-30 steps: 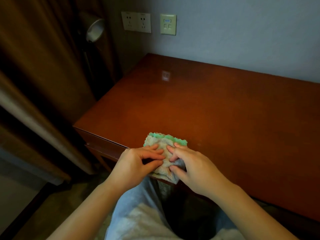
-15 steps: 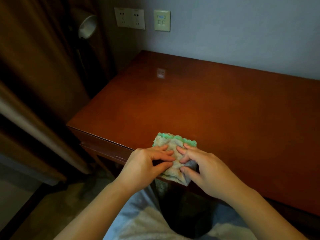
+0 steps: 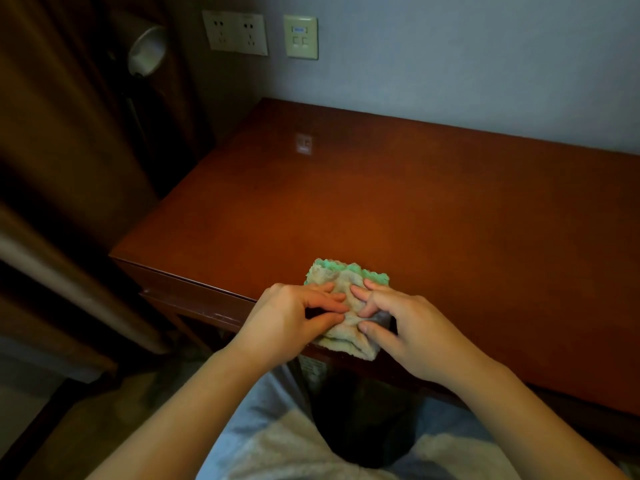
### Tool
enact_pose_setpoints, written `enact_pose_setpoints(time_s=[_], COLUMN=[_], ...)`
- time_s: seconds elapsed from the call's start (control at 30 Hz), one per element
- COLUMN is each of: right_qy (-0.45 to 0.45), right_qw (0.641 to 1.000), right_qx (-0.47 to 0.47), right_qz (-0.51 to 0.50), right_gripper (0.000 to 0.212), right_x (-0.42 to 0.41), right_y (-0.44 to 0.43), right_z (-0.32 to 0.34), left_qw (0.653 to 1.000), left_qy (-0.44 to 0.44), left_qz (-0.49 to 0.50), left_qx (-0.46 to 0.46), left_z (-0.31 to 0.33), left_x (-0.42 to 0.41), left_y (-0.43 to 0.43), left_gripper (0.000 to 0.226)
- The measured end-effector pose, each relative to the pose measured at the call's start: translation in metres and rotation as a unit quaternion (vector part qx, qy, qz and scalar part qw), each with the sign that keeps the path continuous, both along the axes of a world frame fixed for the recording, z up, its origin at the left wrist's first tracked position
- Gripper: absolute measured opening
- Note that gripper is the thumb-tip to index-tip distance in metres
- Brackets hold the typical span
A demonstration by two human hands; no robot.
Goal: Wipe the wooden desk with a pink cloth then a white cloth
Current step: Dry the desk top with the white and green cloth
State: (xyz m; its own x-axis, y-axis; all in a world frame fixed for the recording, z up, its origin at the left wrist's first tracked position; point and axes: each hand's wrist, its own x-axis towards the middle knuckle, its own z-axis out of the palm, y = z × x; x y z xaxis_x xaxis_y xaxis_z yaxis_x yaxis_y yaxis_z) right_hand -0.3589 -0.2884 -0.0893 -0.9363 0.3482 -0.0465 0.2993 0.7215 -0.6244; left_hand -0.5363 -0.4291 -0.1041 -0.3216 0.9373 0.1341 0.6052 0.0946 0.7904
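Note:
A folded pale cloth (image 3: 341, 280) with a green scalloped edge lies at the front edge of the reddish wooden desk (image 3: 398, 209), its near part hanging a little over the edge. My left hand (image 3: 294, 317) pinches the cloth's left side between thumb and fingers. On the right side my right hand (image 3: 398, 323) pinches it the same way. The two sets of fingertips nearly meet at the cloth's middle. No pink cloth shows in the dim light.
A grey wall with two sockets (image 3: 235, 32) and a switch plate (image 3: 300, 36) stands behind the desk. A brown curtain (image 3: 52, 133) and a round lamp (image 3: 147, 50) are at the left. A pale fluffy cloth (image 3: 294, 448) lies on my lap.
The view has shifted slightly, so hands and cloth sit a little further right in the frame. Both hands keep their pinch on the cloth, which is bunched a bit more at its middle.

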Motion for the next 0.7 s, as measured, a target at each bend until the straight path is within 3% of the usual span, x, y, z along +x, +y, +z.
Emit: enact_pose_setpoints(time_s=[0.3, 0.5, 0.7], right_qy=[0.006, 0.017, 0.021], right_qw=[0.999, 1.0, 0.996], right_qx=[0.037, 0.023, 0.057], right_qz=[-0.036, -0.007, -0.061], right_gripper=[0.011, 0.012, 0.012], right_x=[-0.013, 0.008, -0.023], right_y=[0.014, 0.007, 0.029], right_z=[0.005, -0.004, 0.001], left_qw=[0.997, 0.999, 0.989], left_qy=[0.066, 0.04, 0.118], left_qz=[0.002, 0.016, 0.066], left_qx=[-0.036, -0.009, -0.053], left_z=[0.009, -0.006, 0.014], left_x=[-0.007, 0.01, 0.003], left_y=[0.025, 0.008, 0.041], left_gripper=[0.021, 0.023, 0.022])
